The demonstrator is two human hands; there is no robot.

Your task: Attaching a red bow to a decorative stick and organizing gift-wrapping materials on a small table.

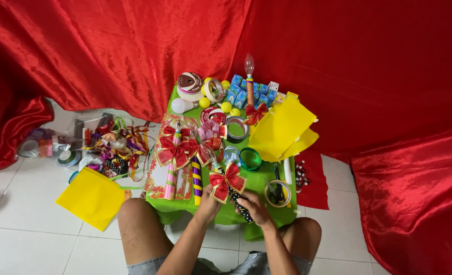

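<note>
A: The scene is bright and evenly lit; the light seems to fall from above, soft rather than harsh.

B: Shadows are faint. A soft one lies on the white floor tiles (27,224) beneath the yellow paper sheet (91,196) off the worktop's left edge, and the folds of the red satin cloth (109,51) go dark.

A: That cloth carries a pale sheen along its creases, but no blown-out glare.

B: Colours are strongly saturated. The middle of the worktop (259,181) is fairly sharp; small items at its far edge look soft.

A: The floor's tile lines bend slightly toward the picture's corners, a wide-lens effect.
</note>
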